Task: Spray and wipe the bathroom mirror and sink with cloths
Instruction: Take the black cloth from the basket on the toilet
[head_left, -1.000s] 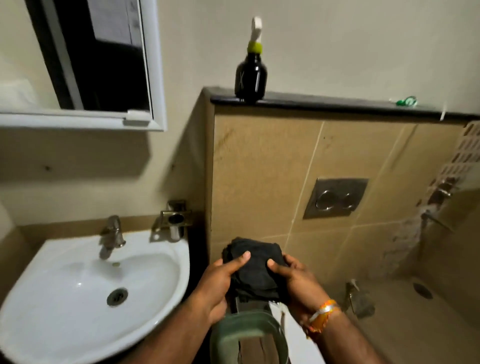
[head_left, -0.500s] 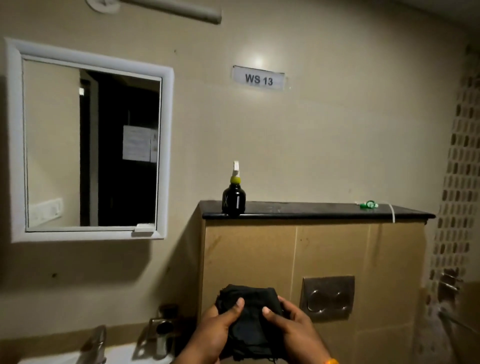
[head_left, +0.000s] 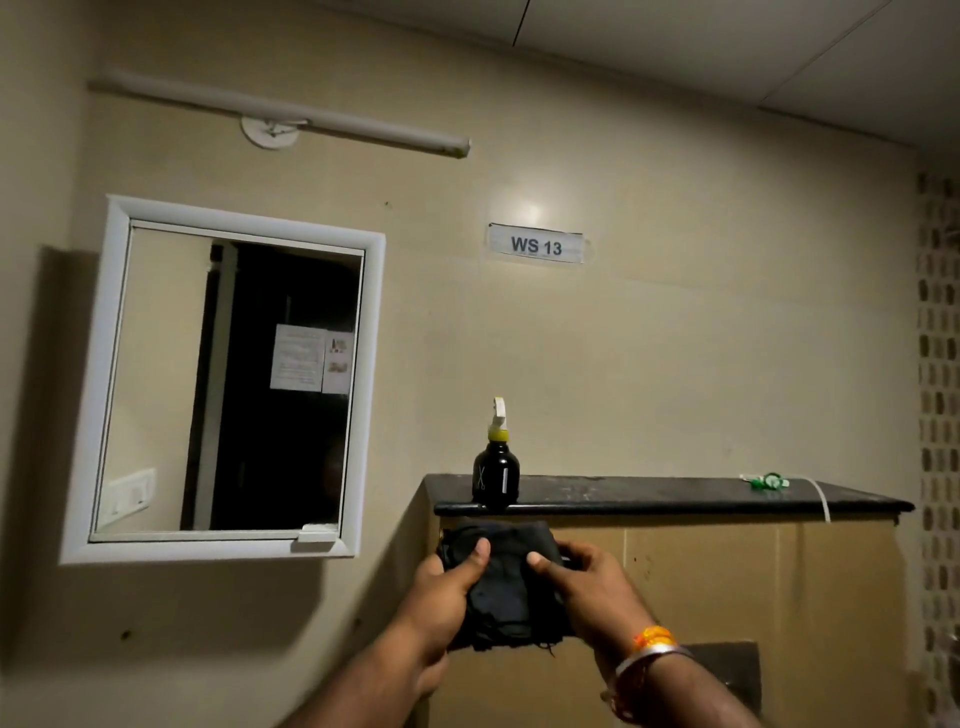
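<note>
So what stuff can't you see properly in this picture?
All in the head view:
- Sink: out of frame below the bottom edge.
- Black cloth: partly covered by the left hand and right hand; one cloth or several, cannot tell.
- Papers reflected in the mirror: print too small.
- Spray bottle label: too small, dim.
- Green item on the ledge: too small.

- The spray bottle (head_left: 495, 464) stands on the ledge (head_left: 670, 497), at its left end.
- The mirror (head_left: 228, 382) hangs left of the ledge — the sign (head_left: 536, 245) above it.
- The cloth (head_left: 506, 587) sits before the ledge, between both hands.
</note>
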